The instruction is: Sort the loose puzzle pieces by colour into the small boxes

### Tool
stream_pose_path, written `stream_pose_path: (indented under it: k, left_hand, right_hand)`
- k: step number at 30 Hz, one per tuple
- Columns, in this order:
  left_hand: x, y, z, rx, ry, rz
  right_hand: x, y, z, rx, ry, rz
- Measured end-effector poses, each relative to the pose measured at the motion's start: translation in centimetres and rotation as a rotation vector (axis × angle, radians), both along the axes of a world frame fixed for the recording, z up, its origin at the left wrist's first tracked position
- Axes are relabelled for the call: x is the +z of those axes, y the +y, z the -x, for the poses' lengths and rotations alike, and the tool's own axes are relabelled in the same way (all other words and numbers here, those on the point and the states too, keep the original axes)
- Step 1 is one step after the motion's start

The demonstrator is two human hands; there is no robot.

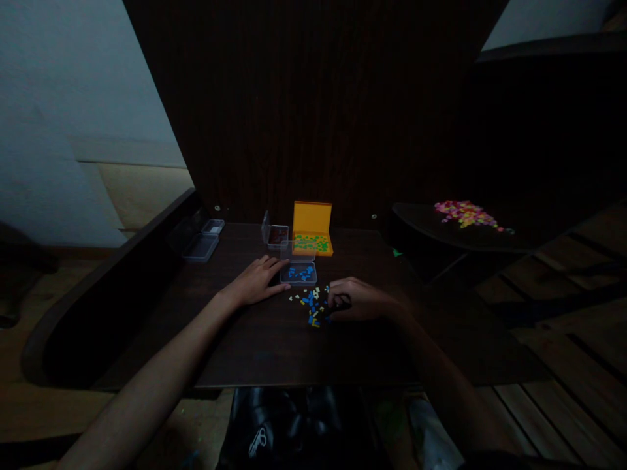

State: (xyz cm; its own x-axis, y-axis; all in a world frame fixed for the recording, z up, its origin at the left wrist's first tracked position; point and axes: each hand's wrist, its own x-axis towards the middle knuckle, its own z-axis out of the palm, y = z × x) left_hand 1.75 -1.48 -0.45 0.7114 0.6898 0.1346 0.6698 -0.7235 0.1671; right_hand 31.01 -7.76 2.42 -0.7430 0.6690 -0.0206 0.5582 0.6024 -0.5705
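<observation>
My left hand (257, 281) lies flat on the dark table, fingers apart, its fingertips at the left side of a clear plastic box (316, 277) with blue pieces (300, 272) inside. The box's lid stands raised at the back. In front of the box is a loose pile of small blue, yellow and cream building-block pieces (311, 302). At the right edge of that pile, my right hand (356, 299) has its fingers curled down and pinched together. Whatever is between those fingertips is too dark and small to name.
A yellow box (313, 215) with green pieces stands open behind. Beside it is a clear box (278, 228) with dark red pieces. An open clear case (200, 248) lies far left. Pink and yellow pieces (467, 214) are heaped on a side shelf (416, 219); a green scrap (396, 252) lies near it.
</observation>
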Motion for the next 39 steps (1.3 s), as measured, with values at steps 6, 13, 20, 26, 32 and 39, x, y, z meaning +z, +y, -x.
stream_pose_path:
  k: [6, 13, 20, 26, 32, 39]
  left_hand:
    - [-0.13, 0.03, 0.04, -0.013, -0.026, -0.009]
    - [-0.18, 0.12, 0.07, -0.006, -0.012, -0.012]
    - [-0.21, 0.08, 0.08, 0.000, -0.007, -0.004]
    - [0.04, -0.01, 0.02, -0.004, -0.005, -0.010]
    - [-0.07, -0.01, 0.08, -0.005, -0.015, -0.015]
    - [-0.13, 0.01, 0.01, -0.002, -0.004, -0.010]
  right_hand:
    - [-0.43, -0.41, 0.50, 0.031, -0.009, 0.081]
    - [-0.68, -0.20, 0.61, 0.068, -0.075, 0.071]
    - [-0.87, -0.09, 0.30, 0.048, -0.060, 0.060]
    - [-0.37, -0.35, 0.59, 0.050, -0.037, 0.048]
    - [-0.16, -0.43, 0.53, 0.008, -0.015, -0.020]
    - [-0.08, -0.22, 0.53, -0.069, 0.065, -0.051]
